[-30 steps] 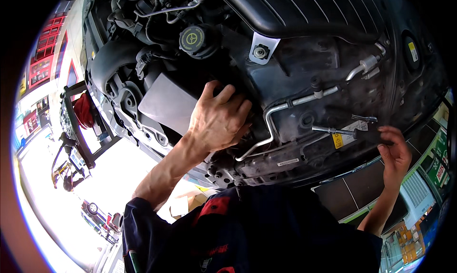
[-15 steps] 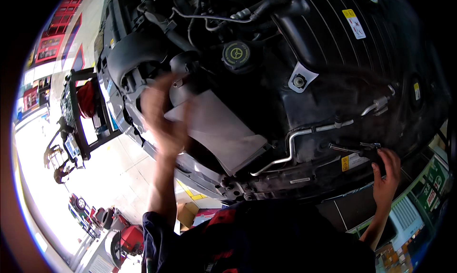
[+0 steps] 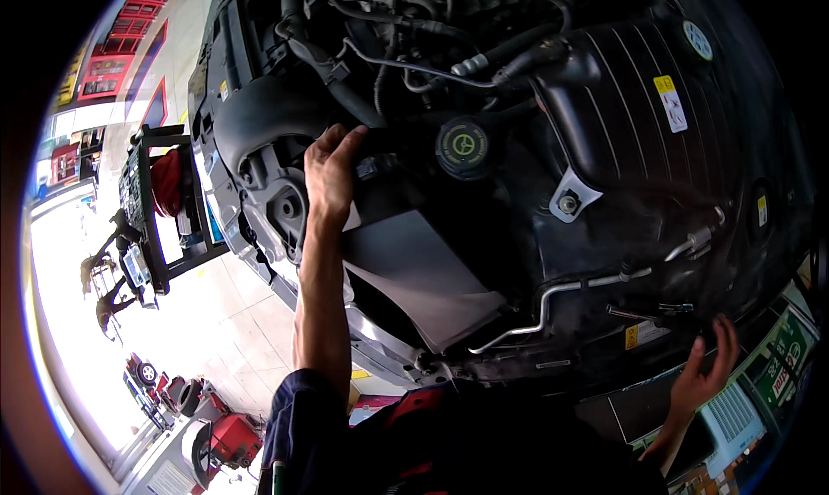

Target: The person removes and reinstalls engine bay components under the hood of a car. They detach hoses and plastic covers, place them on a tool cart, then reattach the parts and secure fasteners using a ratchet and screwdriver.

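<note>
My left hand [image 3: 331,176] is over the left side of the engine bay, its fingers curled down beside a curved black air duct [image 3: 263,115]. What those fingers grip is hidden beneath them. A grey-black angled panel [image 3: 419,275] lies just below and to the right of that wrist. At the lower right, my right hand [image 3: 706,370] is held with fingers apart and nothing in it. Closest to it, a slim metal hand tool [image 3: 635,314] and a second small metal piece [image 3: 675,308] rest on the dark front panel.
A round black cap [image 3: 464,148] with a green symbol stands mid-bay. The ribbed black cover [image 3: 630,107] fills the right side. A bent silver pipe [image 3: 546,309] runs along the front. On the left stands a dark tool cart [image 3: 168,210]; red equipment [image 3: 233,439] stands on the floor.
My left hand has moved up and slightly right, its fingers now curled by the duct. My right hand has drawn back from the tools, which stay on the panel. The view has shifted.
</note>
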The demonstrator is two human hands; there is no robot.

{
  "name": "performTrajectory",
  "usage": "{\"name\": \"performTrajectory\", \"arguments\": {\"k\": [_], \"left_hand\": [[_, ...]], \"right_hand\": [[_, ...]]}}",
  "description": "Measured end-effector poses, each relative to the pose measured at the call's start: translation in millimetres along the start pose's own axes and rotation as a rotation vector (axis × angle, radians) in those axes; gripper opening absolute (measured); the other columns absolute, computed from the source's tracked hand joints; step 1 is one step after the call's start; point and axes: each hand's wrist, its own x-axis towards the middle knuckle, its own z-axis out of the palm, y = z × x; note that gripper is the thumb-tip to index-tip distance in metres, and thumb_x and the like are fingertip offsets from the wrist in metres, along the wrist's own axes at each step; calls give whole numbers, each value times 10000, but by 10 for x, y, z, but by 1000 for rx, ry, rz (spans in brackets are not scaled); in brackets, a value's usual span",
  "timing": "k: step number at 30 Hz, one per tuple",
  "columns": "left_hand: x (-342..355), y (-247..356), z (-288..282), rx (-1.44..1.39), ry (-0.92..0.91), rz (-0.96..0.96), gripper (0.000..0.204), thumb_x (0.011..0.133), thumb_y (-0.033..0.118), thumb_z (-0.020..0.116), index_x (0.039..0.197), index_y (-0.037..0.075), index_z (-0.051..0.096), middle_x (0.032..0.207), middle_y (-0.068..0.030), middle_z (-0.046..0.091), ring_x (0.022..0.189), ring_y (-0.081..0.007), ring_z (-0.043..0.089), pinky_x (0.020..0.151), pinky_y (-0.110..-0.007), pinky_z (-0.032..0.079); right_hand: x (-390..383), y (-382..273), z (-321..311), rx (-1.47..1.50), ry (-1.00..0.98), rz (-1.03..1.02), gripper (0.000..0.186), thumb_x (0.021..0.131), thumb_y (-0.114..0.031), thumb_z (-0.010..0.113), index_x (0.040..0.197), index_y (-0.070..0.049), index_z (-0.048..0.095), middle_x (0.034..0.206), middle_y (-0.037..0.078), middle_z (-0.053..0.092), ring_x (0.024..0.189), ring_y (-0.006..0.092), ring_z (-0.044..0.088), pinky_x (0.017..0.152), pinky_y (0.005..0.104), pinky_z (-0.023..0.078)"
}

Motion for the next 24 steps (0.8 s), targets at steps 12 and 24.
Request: {"name": "performTrajectory", "arguments": {"k": [12,24], "left_hand": [[-162,-287,-543,145,-17,2,354,952,319,652,890,-29,655,732,-94,622,694,-150,548,705,-321,463],[-294,-1116,-1027,-216,-89,16,281,993,219,579,1105,-2,711,824,-139,701,762,-215,674,736,-348,510]], "right_hand": [[1490,-3301,1458,868,-541,-296,385,956,-127,694,1301,14,598,1228,217,665,899,332,728,784,399,591],[1986,-4210,2201,689,-1562,-49,407,1024,-350,613,983,54,639,837,64,633,485,97,585,444,251,493]]}}
